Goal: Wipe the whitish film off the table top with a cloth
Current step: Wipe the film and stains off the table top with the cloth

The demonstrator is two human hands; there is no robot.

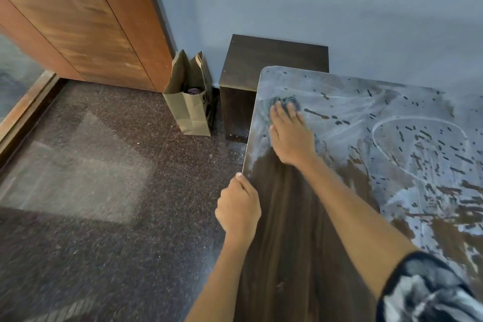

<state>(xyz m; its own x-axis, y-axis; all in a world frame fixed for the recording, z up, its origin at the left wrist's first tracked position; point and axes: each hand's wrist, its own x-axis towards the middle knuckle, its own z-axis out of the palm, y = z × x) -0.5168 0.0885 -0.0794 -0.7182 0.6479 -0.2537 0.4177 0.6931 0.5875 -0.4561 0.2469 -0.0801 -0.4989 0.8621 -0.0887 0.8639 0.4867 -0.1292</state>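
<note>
Dim, bluish light; a pale bright patch lies on the floor [86, 165] left of the table [295, 230]; edges bend, slightly blurred.

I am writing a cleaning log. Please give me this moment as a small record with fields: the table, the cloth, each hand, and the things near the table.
table top: dark wood grain; near-left strip wiped bare, whitish film over the far and right parts
cloth: dark, mostly hidden under the right hand, near the far-left corner
right hand: fingers flat, pressing the cloth
left hand: grips the table's left edge
floor items: brown paper bag in the wall corner; dark wooden box beside it
</note>
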